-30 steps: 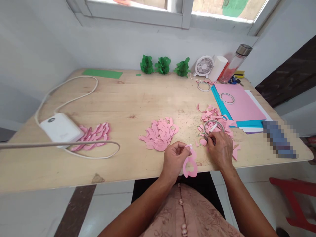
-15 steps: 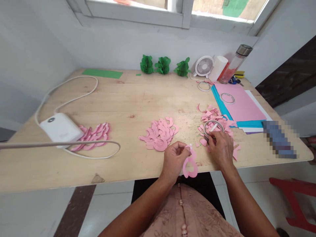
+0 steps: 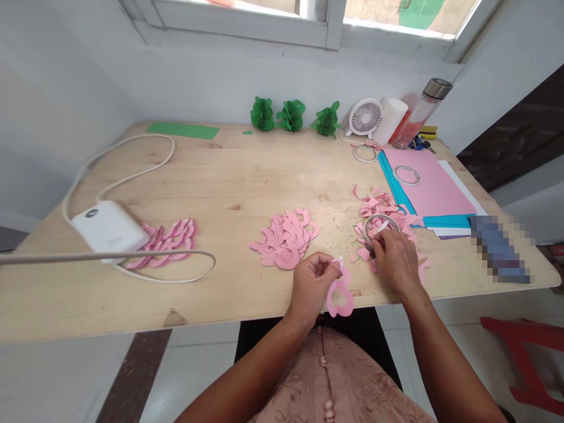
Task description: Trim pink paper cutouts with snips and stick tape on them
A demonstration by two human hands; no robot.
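Note:
Near the table's front edge, my left hand [image 3: 312, 285] is closed on a curved pink paper cutout [image 3: 346, 296] with a small white bit at its top. My right hand [image 3: 396, 261] has its thumb and fingers together at the lower rim of a tape roll [image 3: 381, 218]; what the fingertips grip is too small to make out. That roll lies on a heap of pink paper scraps [image 3: 376, 202]. Left of my left hand is a pile of curved pink cutouts [image 3: 286, 238].
A white power bank [image 3: 110, 232] with a cable lies at the left beside more pink cutouts [image 3: 176, 238]. Three green paper shapes [image 3: 291, 116], a small fan [image 3: 365, 117] and a leaning bottle [image 3: 416, 117] stand at the back. Pink sheets [image 3: 432, 188] lie at the right.
My right hand has shifted slightly, its fingers now drawn closer together at the tape roll. My left hand and its pink cutout have hardly moved.

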